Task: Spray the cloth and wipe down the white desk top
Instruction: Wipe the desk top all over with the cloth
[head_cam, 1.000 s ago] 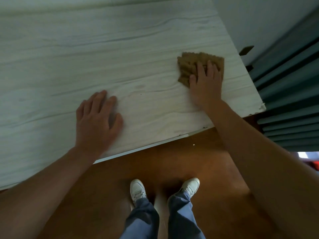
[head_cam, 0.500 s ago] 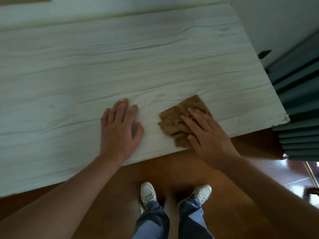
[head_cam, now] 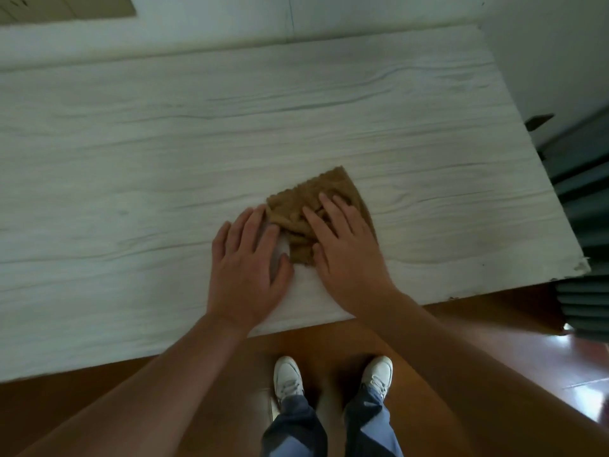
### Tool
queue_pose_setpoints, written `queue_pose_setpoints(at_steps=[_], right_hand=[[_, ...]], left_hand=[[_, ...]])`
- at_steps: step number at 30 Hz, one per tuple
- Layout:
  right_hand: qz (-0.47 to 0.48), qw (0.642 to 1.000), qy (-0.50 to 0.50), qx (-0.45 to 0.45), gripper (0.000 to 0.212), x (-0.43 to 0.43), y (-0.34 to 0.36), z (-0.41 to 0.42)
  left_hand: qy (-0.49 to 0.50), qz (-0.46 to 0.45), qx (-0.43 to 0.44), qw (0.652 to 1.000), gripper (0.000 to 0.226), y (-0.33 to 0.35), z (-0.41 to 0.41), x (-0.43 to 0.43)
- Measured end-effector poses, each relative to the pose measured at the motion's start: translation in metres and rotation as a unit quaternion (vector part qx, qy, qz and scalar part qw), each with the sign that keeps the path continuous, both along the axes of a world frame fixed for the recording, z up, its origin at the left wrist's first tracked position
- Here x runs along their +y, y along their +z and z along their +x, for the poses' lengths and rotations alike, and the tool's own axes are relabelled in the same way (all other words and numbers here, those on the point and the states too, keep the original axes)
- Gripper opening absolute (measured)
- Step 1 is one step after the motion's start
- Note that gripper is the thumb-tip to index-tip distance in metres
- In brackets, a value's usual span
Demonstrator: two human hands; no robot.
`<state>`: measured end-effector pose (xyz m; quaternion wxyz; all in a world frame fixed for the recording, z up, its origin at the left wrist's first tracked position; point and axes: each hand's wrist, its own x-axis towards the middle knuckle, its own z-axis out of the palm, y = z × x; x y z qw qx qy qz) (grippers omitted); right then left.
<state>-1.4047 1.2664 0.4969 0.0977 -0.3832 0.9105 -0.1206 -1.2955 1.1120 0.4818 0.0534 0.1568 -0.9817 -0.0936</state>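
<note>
A crumpled brown cloth (head_cam: 303, 206) lies on the white wood-grain desk top (head_cam: 164, 143), near its front edge and right of centre. My right hand (head_cam: 346, 252) presses flat on the cloth with fingers spread, covering its right part. My left hand (head_cam: 247, 268) rests palm-down on the desk just left of the cloth, its fingertips touching the cloth's left edge. No spray bottle is in view.
The desk's right end (head_cam: 560, 225) stops beside dark green pleated curtains (head_cam: 586, 199). A white wall (head_cam: 230, 18) runs behind the desk. Below the front edge are a brown floor (head_cam: 164, 390) and my white shoes (head_cam: 288, 379).
My right hand has swept the cloth from the desk's far right toward the left and the front edge, until it met my left hand. The left hand stays flat on the desk.
</note>
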Motion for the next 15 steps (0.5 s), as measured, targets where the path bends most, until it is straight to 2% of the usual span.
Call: queue_pose_setpoints(at_steps=[3, 7, 11, 15], right_hand=[[0.013, 0.999, 0.041, -0.005, 0.054, 0.037, 0.002, -0.001], [0.033, 0.999, 0.028, 0.012, 0.055, 0.065, 0.005, -0.048], [0.020, 0.996, -0.076, 0.045, 0.054, 0.041, 0.000, -0.127], [0.020, 0.982, -0.188, 0.027, 0.055, -0.022, -0.002, -0.178]], left_hand=[[0.002, 0.002, -0.002, 1.000, 0.060, -0.001, 0.000, 0.000], [-0.006, -0.001, 0.016, 1.000, 0.058, -0.004, 0.000, -0.002], [-0.004, -0.011, 0.019, 1.000, 0.058, -0.006, -0.002, -0.002], [-0.007, -0.010, 0.017, 1.000, 0.058, -0.005, -0.001, -0.003]])
